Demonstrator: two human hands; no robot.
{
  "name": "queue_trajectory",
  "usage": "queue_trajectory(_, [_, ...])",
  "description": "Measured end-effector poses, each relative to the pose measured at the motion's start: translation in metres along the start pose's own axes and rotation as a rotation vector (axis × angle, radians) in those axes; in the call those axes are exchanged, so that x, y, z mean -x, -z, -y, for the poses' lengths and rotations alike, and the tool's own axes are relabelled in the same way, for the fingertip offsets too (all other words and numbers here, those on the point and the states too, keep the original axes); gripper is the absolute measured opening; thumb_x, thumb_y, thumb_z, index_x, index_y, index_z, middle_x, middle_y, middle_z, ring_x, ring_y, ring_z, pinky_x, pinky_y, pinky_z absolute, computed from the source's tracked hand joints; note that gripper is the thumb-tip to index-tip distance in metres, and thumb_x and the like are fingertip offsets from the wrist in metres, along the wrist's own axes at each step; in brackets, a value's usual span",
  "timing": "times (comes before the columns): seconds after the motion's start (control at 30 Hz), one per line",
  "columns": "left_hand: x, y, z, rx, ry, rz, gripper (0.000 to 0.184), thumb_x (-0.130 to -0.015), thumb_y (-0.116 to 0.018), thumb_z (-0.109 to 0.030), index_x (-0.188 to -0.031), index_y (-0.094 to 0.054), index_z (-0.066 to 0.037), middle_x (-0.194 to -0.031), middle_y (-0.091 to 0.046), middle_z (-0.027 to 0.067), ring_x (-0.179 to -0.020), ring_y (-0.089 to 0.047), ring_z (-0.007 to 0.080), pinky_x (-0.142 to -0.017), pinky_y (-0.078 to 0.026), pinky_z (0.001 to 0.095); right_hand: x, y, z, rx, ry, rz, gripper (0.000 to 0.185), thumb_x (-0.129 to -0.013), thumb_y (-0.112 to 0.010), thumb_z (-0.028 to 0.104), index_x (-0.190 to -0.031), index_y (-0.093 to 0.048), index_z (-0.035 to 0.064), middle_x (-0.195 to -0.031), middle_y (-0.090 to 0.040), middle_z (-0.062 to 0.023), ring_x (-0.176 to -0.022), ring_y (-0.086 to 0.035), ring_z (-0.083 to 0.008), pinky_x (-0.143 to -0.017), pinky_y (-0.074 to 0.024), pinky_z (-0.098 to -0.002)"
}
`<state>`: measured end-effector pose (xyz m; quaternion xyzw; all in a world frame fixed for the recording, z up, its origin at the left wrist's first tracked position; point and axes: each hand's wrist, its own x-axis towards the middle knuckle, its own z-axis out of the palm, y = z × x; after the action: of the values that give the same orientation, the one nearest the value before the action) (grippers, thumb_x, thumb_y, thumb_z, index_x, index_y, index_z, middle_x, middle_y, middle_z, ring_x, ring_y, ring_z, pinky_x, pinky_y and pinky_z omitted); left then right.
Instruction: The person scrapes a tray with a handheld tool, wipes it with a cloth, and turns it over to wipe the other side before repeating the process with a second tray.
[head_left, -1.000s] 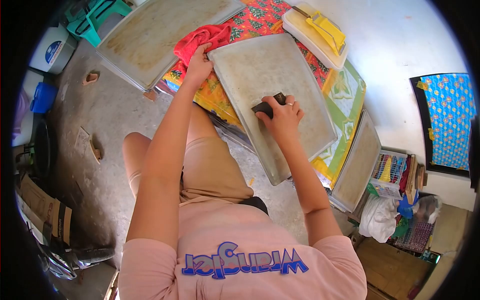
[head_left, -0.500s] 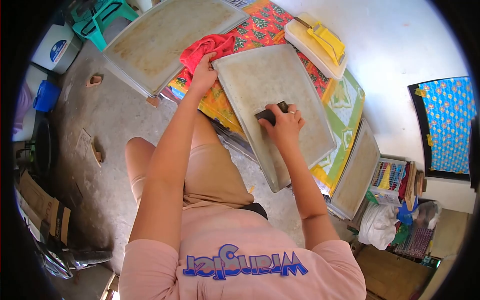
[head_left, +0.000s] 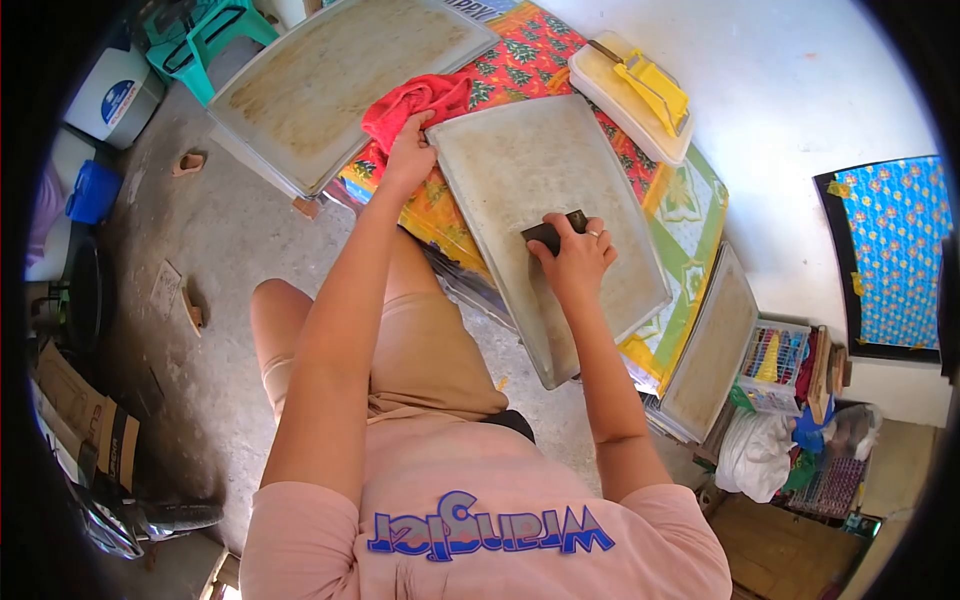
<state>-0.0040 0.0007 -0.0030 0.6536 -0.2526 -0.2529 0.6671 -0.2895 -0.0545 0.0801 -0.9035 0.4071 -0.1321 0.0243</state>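
Observation:
A grey metal baking tray (head_left: 530, 150) with stained patches lies at a slant on the cloth-covered table, its near end reaching past the table edge. My left hand (head_left: 410, 155) is closed on the tray's far left corner, against a bunched red cloth (head_left: 425, 100). My right hand (head_left: 578, 260) grips a dark flat scraper (head_left: 541, 236) and presses it on the middle of the tray. The scraper's exact kind is partly hidden under my fingers.
Another stained tray (head_left: 350, 80) lies at the far left, and stacked trays (head_left: 705, 345) stand at right. A white tub (head_left: 590, 75) holds a yellow-handled tool (head_left: 655, 90). Beyond the right side are a basket (head_left: 780, 360) and white bag (head_left: 752, 455). A green stool (head_left: 215, 45) stands far left.
My right hand has slid the scraper slightly to the right along the tray. The tray has shifted a little toward me; my left hand keeps its hold on the corner.

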Motion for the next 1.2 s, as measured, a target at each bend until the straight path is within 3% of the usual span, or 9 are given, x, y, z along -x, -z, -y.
queue_trajectory(0.37, [0.006, -0.002, -0.008, 0.005, 0.008, -0.012, 0.063, -0.077, -0.054, 0.011, -0.138, -0.048, -0.003, -0.081, -0.05, 0.0004, -0.069, -0.049, 0.0098, -0.062, -0.044, 0.0259, 0.011, 0.005, 0.007, -0.004, 0.04, 0.063, 0.043, -0.068, -0.083, 0.035, -0.108, -0.068, 0.0298, -0.113, -0.053, -0.0147, -0.105, -0.05, -0.0335, -0.086, -0.0351, -0.0463])
queue_trajectory(0.47, [-0.001, -0.001, 0.004, -0.001, -0.013, -0.003, 0.063, -0.076, -0.054, 0.011, -0.138, -0.049, -0.003, -0.081, -0.05, 0.0003, -0.069, -0.049, 0.0094, -0.062, -0.044, 0.0253, 0.001, 0.001, 0.002, -0.028, -0.035, -0.012, 0.042, -0.069, -0.083, 0.034, -0.107, -0.068, 0.0297, -0.111, -0.053, -0.0142, -0.104, -0.05, -0.0331, -0.086, -0.0351, -0.0458])
queue_trajectory(0.67, [-0.004, -0.002, 0.011, -0.018, -0.036, -0.021, 0.063, -0.076, -0.054, 0.011, -0.137, -0.049, -0.003, -0.081, -0.049, 0.0003, -0.069, -0.048, 0.0093, -0.063, -0.044, 0.0249, 0.005, 0.003, 0.017, 0.005, 0.074, 0.003, 0.041, -0.069, -0.083, 0.034, -0.107, -0.068, 0.0303, -0.108, -0.053, -0.0117, -0.101, -0.05, -0.0323, -0.085, -0.0349, -0.0457])
queue_trajectory(0.77, [0.0, -0.002, 0.004, 0.021, -0.012, -0.009, 0.063, -0.076, -0.054, 0.011, -0.137, -0.049, -0.003, -0.082, -0.05, 0.0006, -0.069, -0.048, 0.0094, -0.063, -0.044, 0.025, -0.005, 0.0, 0.008, -0.001, -0.047, -0.025, 0.041, -0.069, -0.083, 0.033, -0.108, -0.068, 0.0305, -0.108, -0.053, -0.0114, -0.101, -0.049, -0.0319, -0.086, -0.0342, -0.0449])
queue_trajectory(1.2, [0.001, -0.002, 0.002, -0.017, -0.021, -0.008, 0.064, -0.077, -0.053, 0.011, -0.139, -0.046, -0.003, -0.08, -0.051, 0.001, -0.066, -0.051, 0.0094, -0.062, -0.046, 0.0244, -0.008, 0.001, 0.009, -0.048, -0.031, 0.062, 0.043, -0.069, -0.083, 0.035, -0.109, -0.068, 0.03, -0.114, -0.054, -0.0136, -0.106, -0.049, -0.0328, -0.089, -0.0339, -0.0452])
